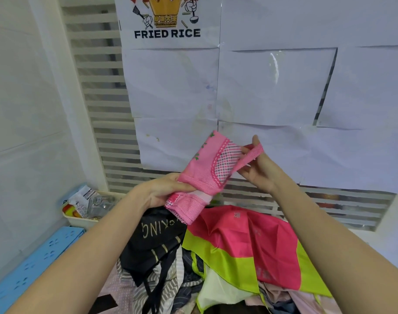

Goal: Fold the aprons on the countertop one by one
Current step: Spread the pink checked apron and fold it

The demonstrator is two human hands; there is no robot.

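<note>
The left hand point(164, 191) grips a folded pink checked apron point(202, 173) held in the air above the heaped aprons point(227, 252), while the right hand point(259, 166) pinches its strap point(250, 156), so the step looks like finishing this fold; next, I judge, wrap or tuck the strap.

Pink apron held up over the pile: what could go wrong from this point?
1. The pink apron is a folded bundle in mid-air, gripped by the left hand alone; it may spring open if that grip loosens.
2. The right hand only pinches the strap; it could slip free and dangle.
3. Below lie a black apron and a red and lime apron, unfolded; setting the bundle there may undo it.
</note>
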